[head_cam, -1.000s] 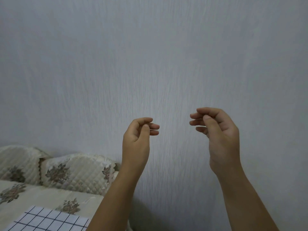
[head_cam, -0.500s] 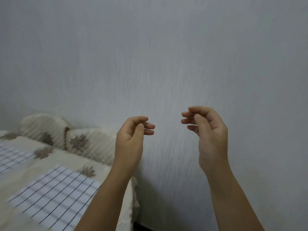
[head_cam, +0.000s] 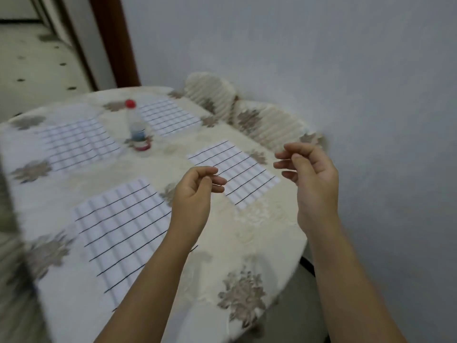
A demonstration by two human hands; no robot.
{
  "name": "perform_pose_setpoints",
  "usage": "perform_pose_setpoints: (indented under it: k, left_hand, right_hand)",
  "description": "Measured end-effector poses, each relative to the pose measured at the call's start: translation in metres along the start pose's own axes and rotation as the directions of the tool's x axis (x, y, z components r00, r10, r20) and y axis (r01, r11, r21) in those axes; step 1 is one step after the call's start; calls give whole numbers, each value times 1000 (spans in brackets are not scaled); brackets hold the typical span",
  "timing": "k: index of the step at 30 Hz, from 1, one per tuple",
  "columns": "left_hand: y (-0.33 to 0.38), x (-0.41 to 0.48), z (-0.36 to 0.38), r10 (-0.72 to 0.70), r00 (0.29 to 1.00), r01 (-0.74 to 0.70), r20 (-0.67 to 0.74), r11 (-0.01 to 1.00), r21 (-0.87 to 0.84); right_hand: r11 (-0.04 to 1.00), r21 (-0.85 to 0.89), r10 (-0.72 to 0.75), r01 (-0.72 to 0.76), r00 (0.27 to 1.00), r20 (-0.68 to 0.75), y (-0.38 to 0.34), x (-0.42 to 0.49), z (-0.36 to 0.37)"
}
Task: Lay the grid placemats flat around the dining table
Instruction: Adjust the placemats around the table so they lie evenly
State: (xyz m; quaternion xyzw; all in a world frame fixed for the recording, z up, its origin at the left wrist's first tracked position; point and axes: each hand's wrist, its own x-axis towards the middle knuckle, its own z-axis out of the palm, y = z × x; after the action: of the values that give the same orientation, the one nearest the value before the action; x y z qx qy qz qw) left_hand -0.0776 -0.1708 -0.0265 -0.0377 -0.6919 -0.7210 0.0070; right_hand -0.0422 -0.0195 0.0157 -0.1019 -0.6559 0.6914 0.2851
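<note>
Several white placemats with black grid lines lie flat on the round table (head_cam: pixel 222 243), which wears a cream floral cloth. One placemat (head_cam: pixel 118 231) is nearest me, under my left forearm. Another placemat (head_cam: pixel 237 172) lies to the right, between my hands. A far-left placemat (head_cam: pixel 76 142) and a far placemat (head_cam: pixel 168 116) lie past the bottle. My left hand (head_cam: pixel 195 194) hovers above the table, fingers loosely curled, holding nothing. My right hand (head_cam: pixel 311 179) hangs at the table's right edge, also loosely curled and empty.
A clear bottle with a red cap (head_cam: pixel 134 125) stands near the table's middle. Two padded chair backs (head_cam: pixel 210 92) (head_cam: pixel 272 125) stand against the grey wall behind the table. A dark door frame (head_cam: pixel 116 40) rises at the back left.
My view has swung left and down from the bare wall to the whole table. Both hands keep the same raised, loosely curled pose and hold nothing.
</note>
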Motion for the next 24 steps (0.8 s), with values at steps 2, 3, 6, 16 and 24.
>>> perform_pose_setpoints:
  k: [2, 3, 6, 16, 24]
  left_hand:
    - [-8, -8, -28, -32, 997, 33, -67, 999, 20]
    - [-11, -13, -40, -37, 995, 40, -97, 999, 28]
    - [-17, -29, -71, -67, 974, 71, -218, 997, 11]
    - [-37, -95, -161, -194, 810, 187, -553, 980, -70]
    - [-21, -163, -270, -117, 702, 93, -703, 993, -73]
  right_hand:
    - [999, 10, 44, -44, 997, 60, 11, -10, 24]
    - [998, 15, 60, -62, 994, 87, 16, -14, 34]
    - [991, 10, 129, -134, 970, 208, 30, -27, 66]
    - [954, -110, 294, -279, 801, 521, 61, -101, 154]
    - [950, -108, 289, -294, 688, 666, 47, -205, 237]
